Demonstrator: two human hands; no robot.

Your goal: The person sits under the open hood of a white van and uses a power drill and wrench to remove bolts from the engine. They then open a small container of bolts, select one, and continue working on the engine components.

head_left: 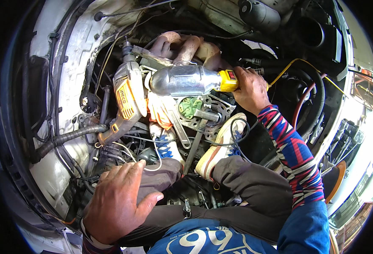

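My right hand (pixel 251 89) is closed round the yellow handle of a work light (pixel 182 81), whose rounded silver metal shade points left over the engine. A yellow cord (pixel 297 59) runs off to the right from behind that hand. Over my left thigh, my left hand (pixel 121 199) is empty, its fingers stretched and the thumb apart. Beyond it lies a grey and orange power drill (pixel 128 93), chuck pointing away. An orange cloth or glove (pixel 159 111) is beside the drill, under the lamp's shade. A wrench (pixel 179 129) and a crumpled green rag (pixel 190 106) lie nearby.
I sit inside an engine bay, with my shoes (pixel 220 146) among the parts. Rusty exhaust pipes (pixel 188 50) curve behind the lamp. A metal bar (pixel 196 146) with a crosspiece stands between my feet. Black hoses (pixel 318 106) loop at the right; a ribbed hose (pixel 76 135) crosses the left.
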